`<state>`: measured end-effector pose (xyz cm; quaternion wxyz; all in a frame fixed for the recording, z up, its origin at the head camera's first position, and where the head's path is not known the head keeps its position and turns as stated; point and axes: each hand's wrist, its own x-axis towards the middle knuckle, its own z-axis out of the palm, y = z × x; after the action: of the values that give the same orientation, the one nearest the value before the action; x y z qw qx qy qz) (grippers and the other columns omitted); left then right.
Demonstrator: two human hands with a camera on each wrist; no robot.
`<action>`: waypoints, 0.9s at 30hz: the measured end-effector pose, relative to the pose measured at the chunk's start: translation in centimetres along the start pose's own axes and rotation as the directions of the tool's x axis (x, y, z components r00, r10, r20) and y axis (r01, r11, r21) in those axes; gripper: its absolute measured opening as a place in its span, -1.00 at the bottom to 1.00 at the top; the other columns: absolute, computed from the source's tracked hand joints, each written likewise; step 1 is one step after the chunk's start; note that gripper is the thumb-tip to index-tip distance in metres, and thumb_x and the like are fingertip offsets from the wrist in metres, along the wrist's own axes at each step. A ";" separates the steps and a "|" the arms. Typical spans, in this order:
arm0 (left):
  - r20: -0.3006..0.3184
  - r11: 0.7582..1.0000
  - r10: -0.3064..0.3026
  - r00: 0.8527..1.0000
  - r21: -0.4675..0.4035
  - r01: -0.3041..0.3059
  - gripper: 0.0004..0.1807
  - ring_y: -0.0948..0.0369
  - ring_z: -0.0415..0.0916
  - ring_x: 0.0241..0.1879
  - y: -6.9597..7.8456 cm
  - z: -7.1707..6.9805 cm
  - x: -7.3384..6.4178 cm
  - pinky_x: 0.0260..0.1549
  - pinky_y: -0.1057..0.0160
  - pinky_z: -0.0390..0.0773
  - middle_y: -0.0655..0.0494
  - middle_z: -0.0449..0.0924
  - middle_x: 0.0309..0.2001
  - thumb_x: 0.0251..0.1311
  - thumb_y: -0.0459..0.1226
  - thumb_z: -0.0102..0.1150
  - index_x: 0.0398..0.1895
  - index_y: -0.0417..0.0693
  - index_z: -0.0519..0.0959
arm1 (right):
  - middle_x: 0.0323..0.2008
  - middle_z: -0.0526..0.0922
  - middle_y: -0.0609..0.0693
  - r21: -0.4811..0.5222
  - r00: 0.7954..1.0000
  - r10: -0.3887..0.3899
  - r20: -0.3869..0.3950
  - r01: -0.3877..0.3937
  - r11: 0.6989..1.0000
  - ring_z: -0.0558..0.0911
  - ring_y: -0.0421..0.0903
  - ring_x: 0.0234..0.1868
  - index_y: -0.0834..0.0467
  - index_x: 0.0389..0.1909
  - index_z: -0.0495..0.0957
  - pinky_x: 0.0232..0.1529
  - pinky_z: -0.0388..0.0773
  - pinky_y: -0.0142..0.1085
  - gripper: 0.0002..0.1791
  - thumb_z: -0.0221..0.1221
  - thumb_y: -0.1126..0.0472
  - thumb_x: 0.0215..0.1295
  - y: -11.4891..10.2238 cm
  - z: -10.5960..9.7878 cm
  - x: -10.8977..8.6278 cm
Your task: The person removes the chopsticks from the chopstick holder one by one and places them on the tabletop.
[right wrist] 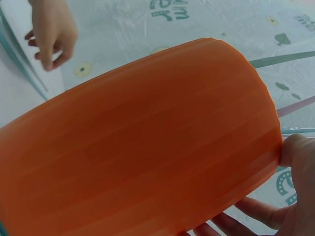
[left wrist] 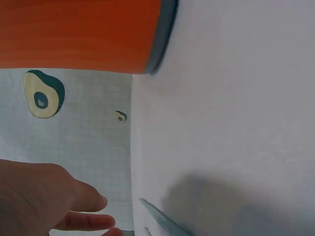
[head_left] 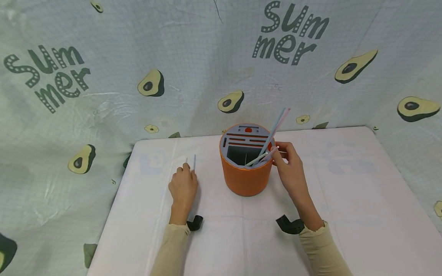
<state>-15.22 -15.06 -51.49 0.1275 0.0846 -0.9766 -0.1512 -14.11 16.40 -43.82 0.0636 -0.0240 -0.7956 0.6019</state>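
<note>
An orange round organizer (head_left: 246, 180) with a grey slotted top (head_left: 235, 140) stands upright on the table. A long blue straw (head_left: 275, 127) and a long pink straw (head_left: 285, 114) lean out of its open compartment, with a shorter pale green straw (head_left: 256, 159) beside them. My right hand (head_left: 291, 172) grips the organizer's right side, thumb at the rim and fingers along the outer wall. To the left, my left hand (head_left: 184, 188) hovers over straws lying on the table, including a blue straw (head_left: 194, 162). In the left wrist view its fingers (left wrist: 91, 221) look loosely bent and apart from the straw (left wrist: 165, 218).
A white cloth covers the table (head_left: 221, 245). Behind it hangs a pale sheet (head_left: 193, 50) printed with avocados and lettering. Dark straps (head_left: 291, 226) stick out at both wrists.
</note>
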 end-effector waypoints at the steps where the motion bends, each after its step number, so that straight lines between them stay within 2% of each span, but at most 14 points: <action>1: -0.016 1.000 0.011 1.000 0.002 -0.011 -0.78 -0.20 0.67 -0.32 0.2 -0.2 0.0 -0.51 -0.15 0.64 -0.22 0.67 -0.23 0.45 -0.24 0.20 -0.07 -0.25 0.57 | 0.24 0.55 0.11 0.000 1.000 0.000 0.000 0.000 1.000 0.56 -0.02 0.16 0.14 0.36 0.42 -0.03 0.57 -0.64 -0.43 0.04 -0.17 0.60 0.0 0.0 0.0; 6: -0.108 0.996 0.088 0.990 0.008 -0.088 -0.75 -0.18 0.65 -0.27 1.2 -1.4 0.0 -0.45 -0.11 0.66 -0.21 0.69 -0.18 0.42 -0.20 0.23 -0.03 -0.22 0.62 | 0.25 0.55 0.09 -0.004 1.000 0.005 -0.001 -0.005 1.000 0.56 -0.04 0.15 0.13 0.36 0.42 -0.03 0.56 -0.64 -0.44 0.02 -0.17 0.60 -0.2 -0.1 -0.1; 12: -0.208 0.983 0.186 0.960 0.027 -0.184 -0.73 -0.17 0.64 -0.24 3.1 -3.4 -0.2 -0.38 -0.08 0.64 -0.18 0.71 -0.16 0.38 -0.16 0.25 -0.03 -0.18 0.66 | 0.26 0.55 0.09 -0.013 1.000 0.011 0.000 -0.011 1.000 0.57 -0.03 0.17 0.12 0.37 0.42 -0.03 0.56 -0.65 -0.45 0.01 -0.16 0.60 -0.2 -0.1 -0.1; 17: -0.282 0.964 0.260 0.924 0.022 -0.265 -0.72 -0.14 0.64 -0.23 4.8 -5.2 -0.6 -0.35 -0.06 0.65 -0.13 0.70 -0.16 0.34 -0.12 0.26 -0.05 -0.13 0.66 | 0.27 0.55 0.08 -0.019 1.000 0.014 0.002 -0.014 1.000 0.58 -0.02 0.18 0.11 0.38 0.42 0.00 0.59 -0.60 -0.45 0.01 -0.17 0.61 -0.1 -0.1 -0.1; 22: -0.333 0.939 0.310 0.891 -0.041 -0.342 -0.70 -0.08 0.61 -0.23 6.5 -6.9 -1.2 -0.34 -0.04 0.61 -0.06 0.68 -0.17 0.34 -0.09 0.24 -0.04 -0.10 0.67 | 0.28 0.55 0.07 -0.029 1.000 0.018 0.004 -0.018 0.999 0.58 -0.03 0.19 0.10 0.38 0.42 0.08 0.65 -0.46 -0.44 0.01 -0.18 0.60 -0.1 -0.1 0.0; 24: -0.357 0.923 0.326 0.875 -0.080 -0.376 -0.69 -0.05 0.59 -0.24 7.1 -7.5 -1.4 -0.34 -0.02 0.60 -0.04 0.67 -0.17 0.34 -0.08 0.24 -0.04 -0.09 0.68 | 0.28 0.55 0.07 -0.029 1.000 0.019 0.004 -0.018 0.999 0.58 -0.03 0.19 0.10 0.38 0.42 0.10 0.66 -0.41 -0.44 0.01 -0.18 0.60 -0.1 -0.1 0.0; 27: -0.392 0.887 0.371 0.842 -0.121 -0.446 -0.69 -0.02 0.57 -0.20 8.1 -8.2 -1.7 -0.30 0.00 0.58 -0.01 0.67 -0.15 0.33 -0.08 0.24 -0.02 -0.08 0.68 | 0.27 0.56 0.07 -0.025 1.000 0.017 0.001 -0.017 1.000 0.58 -0.03 0.18 0.10 0.37 0.43 0.10 0.67 -0.39 -0.44 0.01 -0.18 0.60 -0.1 -0.1 0.0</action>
<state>-12.32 -9.35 -41.72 0.3404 -0.1142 -0.9109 -0.2034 -14.06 16.50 -43.65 0.0577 -0.0309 -0.8028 0.5926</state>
